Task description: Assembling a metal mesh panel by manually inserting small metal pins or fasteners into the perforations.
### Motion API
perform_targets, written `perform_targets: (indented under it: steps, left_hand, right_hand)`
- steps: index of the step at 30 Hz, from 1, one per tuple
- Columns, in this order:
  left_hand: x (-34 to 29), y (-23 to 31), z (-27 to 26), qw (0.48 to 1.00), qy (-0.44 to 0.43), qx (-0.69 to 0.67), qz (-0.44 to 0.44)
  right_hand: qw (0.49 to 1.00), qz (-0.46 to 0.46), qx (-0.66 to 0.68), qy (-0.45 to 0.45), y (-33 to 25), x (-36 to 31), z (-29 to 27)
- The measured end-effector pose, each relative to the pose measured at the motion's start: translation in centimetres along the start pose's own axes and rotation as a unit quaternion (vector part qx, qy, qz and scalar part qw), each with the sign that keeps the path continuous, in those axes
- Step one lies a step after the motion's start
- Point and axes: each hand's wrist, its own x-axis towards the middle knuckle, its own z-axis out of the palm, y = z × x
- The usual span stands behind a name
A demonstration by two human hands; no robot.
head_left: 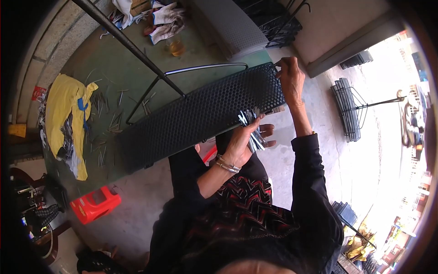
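A long black perforated metal panel (191,107) lies slantwise across the green table, its near edge reaching over my lap. A black rod frame (157,75) with a long handle is against its far side. My left hand (244,137) is closed around a bundle of thin silvery metal strips (253,131), palm up, just below the panel's near edge; some fingers stick out past the bundle. At the panel's right end, my right hand (291,80) has its fingers curled and pinched at the corner. What lies between those fingertips is too small to tell.
Loose strips (114,123) are scattered on the green table (102,55) near a yellow bag (64,118). A glass of amber liquid (176,47), gloves (166,20) and stacked perforated sheets (228,27) stand farther back. A red plastic stool (96,204) is at lower left; a finished-looking rack (347,109) lies right.
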Motion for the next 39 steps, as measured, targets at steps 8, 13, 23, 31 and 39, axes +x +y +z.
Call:
perform_targets:
  steps: [8, 13, 23, 31, 39]
  left_hand:
    - [0.0, -0.2, -0.9, 0.998, 0.03, 0.063, 0.0]
    - [-0.2, -0.1, -0.9, 0.998, 0.036, 0.051, 0.007]
    - [-0.5, 0.7, -0.6, 0.991, 0.023, 0.1, 0.087]
    - [-1.3, 0.4, 1.2, 0.976, 0.073, 0.152, 0.137]
    - [-1.2, 0.7, 0.7, 0.975, 0.074, 0.162, 0.132]
  right_hand:
    - [0.985, -0.145, -0.093, 0.024, 2.4, 1.1, 0.1]
    - [0.99, -0.121, -0.057, -0.054, 2.1, 0.9, 0.0]
    - [0.967, 0.067, 0.056, -0.238, -2.3, -2.9, -3.5]
    - [0.899, 0.151, 0.156, -0.38, -5.6, -7.0, -5.0]
    - [0.899, 0.149, 0.206, -0.356, -5.3, -7.4, -4.5]
